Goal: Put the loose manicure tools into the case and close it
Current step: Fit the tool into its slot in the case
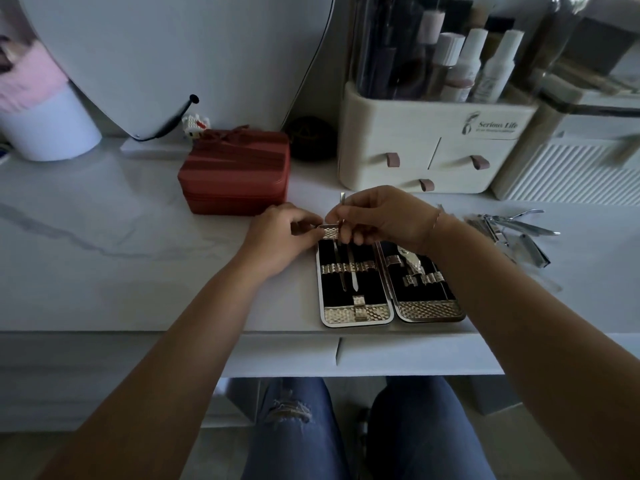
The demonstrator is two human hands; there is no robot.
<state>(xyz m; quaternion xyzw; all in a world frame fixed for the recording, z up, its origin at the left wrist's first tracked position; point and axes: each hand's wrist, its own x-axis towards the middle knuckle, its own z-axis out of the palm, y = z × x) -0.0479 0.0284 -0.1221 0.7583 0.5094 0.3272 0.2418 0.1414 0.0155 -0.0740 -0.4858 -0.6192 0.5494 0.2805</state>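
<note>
At the far-left corner of the open case (356, 315), a slim metal tool (342, 198) is pinched betw. thumb & fingertips of the right hand (381, 216). It is held nearly upright, lower tip just over the black lining. Just left of that pinch, the case's patterned top edge is gripped by the curled fingers of the left hand (280, 233). Below the pinch, two thin tools (349, 271) are tucked under the left half's band. A clipper-like piece (412, 263) is seen in the right half, under the right wrist. Well right of the grip, the loose tools (512, 230) are heaped on the white desk (138, 254). A red pouch (235, 171) & cream organizer (433, 150) are set beyond the hands.
</note>
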